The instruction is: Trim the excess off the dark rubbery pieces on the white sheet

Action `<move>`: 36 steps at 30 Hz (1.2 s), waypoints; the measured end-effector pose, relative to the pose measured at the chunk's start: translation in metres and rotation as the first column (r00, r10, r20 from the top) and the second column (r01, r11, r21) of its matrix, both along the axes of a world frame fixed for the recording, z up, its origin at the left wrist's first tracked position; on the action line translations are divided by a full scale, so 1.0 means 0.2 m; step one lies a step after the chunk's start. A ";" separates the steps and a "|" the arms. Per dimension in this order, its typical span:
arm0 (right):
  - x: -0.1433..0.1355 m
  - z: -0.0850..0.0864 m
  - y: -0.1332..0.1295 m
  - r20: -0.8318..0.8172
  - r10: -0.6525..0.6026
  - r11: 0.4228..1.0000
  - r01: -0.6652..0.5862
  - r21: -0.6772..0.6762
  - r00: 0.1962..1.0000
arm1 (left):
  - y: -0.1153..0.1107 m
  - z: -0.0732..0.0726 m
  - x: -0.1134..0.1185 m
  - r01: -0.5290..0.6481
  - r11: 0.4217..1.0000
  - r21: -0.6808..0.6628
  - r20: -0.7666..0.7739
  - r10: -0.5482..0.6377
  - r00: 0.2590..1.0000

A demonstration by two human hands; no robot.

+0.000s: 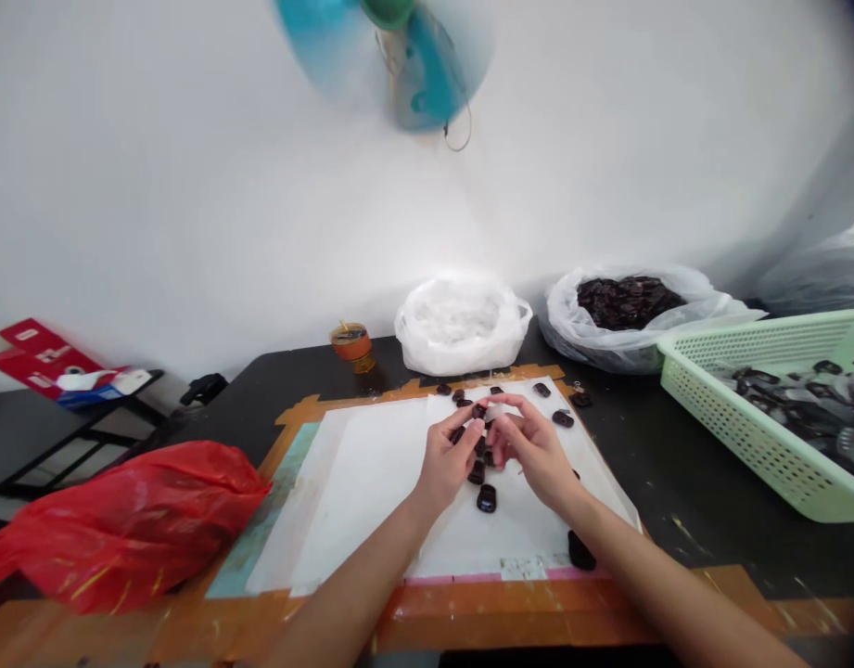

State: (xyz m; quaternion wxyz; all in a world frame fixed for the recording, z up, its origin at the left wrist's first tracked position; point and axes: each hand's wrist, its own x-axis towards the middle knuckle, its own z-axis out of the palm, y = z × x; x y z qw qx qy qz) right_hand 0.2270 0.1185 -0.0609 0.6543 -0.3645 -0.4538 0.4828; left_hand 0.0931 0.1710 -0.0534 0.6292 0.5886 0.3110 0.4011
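- Head view: L hand [449, 455] pinches a small dark piece [479, 411] btwn thumb & fingertips, above a white sheet [371, 482].
- R hand [534, 450], fingers curled, sits just beside it, fingertips close to the piece; can't tell if it grips anything, as its own fingers block the view.
- Loose dark pieces [487, 499] lie below, btwn & beyond both hands, some part-hidden by fingers.
- Held piece's detail too small to make out.
- Behind, white bag [461, 357] w/ pale, indistinct contents; green basket [753, 455] at R, cut off by frame edge; fan [427, 79] up top, blurred & cropped.
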 end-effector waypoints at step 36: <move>0.05 -0.03 0.03 -0.121 0.033 0.976 -0.058 -0.212 0.992 | 0.03 -0.05 0.03 -0.001 0.996 -0.094 -0.006 0.001 1.000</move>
